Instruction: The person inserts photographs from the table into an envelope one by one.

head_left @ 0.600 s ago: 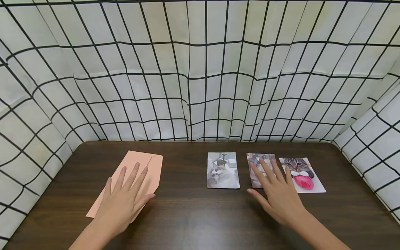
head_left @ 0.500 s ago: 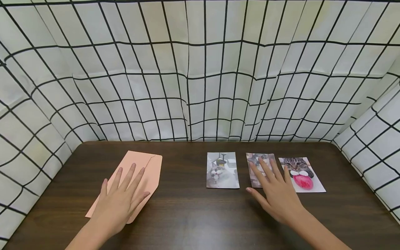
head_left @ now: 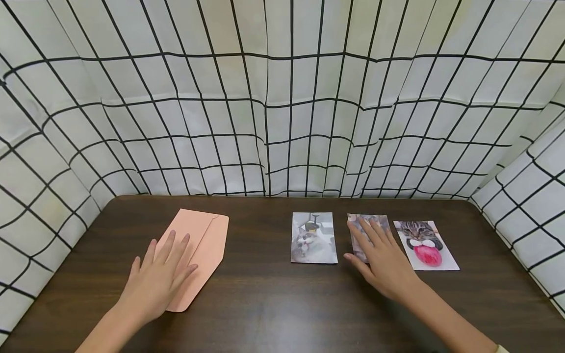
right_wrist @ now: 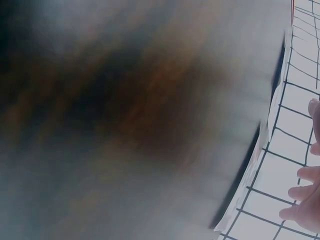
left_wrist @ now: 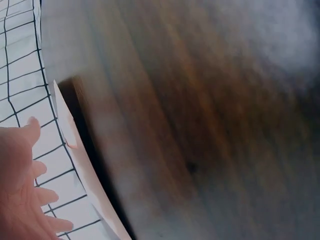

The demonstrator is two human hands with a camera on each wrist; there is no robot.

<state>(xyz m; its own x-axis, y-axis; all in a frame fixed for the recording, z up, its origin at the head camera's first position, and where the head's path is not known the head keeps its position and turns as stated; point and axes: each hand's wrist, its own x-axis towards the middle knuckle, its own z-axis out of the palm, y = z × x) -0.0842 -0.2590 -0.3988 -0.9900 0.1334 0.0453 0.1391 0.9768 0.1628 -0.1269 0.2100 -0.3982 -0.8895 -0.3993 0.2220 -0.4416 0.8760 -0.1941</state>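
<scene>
Plainly, from where I stand, both hands are free of any load. The left hand (head_left: 152,284), its fingers spread and fairly straight, hangs palm down over the near left part of a flat peach-coloured paper envelope (head_left: 211,242), which lies aslant on the left side of the dark brown wooden bench (head_left: 265,299). The right hand (head_left: 384,262), also palm down with its fingers extended, hovers over a small rectangular print in greyish pink (head_left: 358,247) and hides much of it, so I cannot make out its picture. The two wrist views show a gap between the fingers and the paper below, so I take neither hand to be touching anything. That print is the middle one of a row: a pale grey print of a white-and-grey cat (head_left: 314,240) lies to its left, and a white-bordered print of a tabby cat with a bright pink patch (head_left: 427,245) to its right, all apart from one another. Behind the bench hangs a white cloth with a black grid (head_left: 287,122). To my eye this is a pause between grips, with nothing picked up. Lifting a print so thin and flat would call for lowering the right hand and working a fingertip under one edge; the envelope would need a light pinch at its border.
</scene>
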